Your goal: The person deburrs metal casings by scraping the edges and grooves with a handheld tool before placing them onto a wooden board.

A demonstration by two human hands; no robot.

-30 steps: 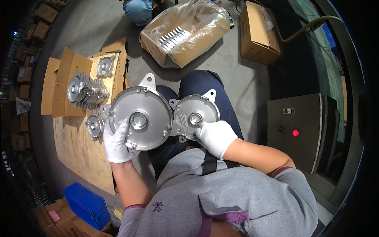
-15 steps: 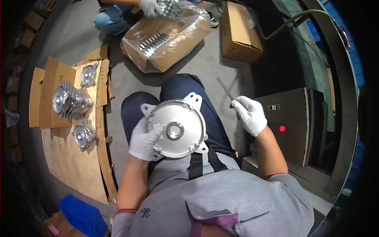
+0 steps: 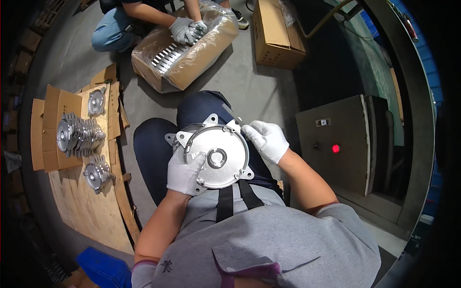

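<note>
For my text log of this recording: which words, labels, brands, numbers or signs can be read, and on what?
No text reads clearly.
Grey shirt: small dark mark, indistinct.
Carton at upper right: dark print, too small.
Open carton at left: faint print, blurred.

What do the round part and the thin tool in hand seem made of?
Round part: probably cast aluminium, matte silver, with lugs formed in one with its rim. Thin tool: likely steel, dull grey and straight-edged, though hard to confirm.

Pale plywood board (image 3: 84,206) with silver metal covers (image 3: 96,175) and brown cardboard (image 3: 67,110) on it.
</note>
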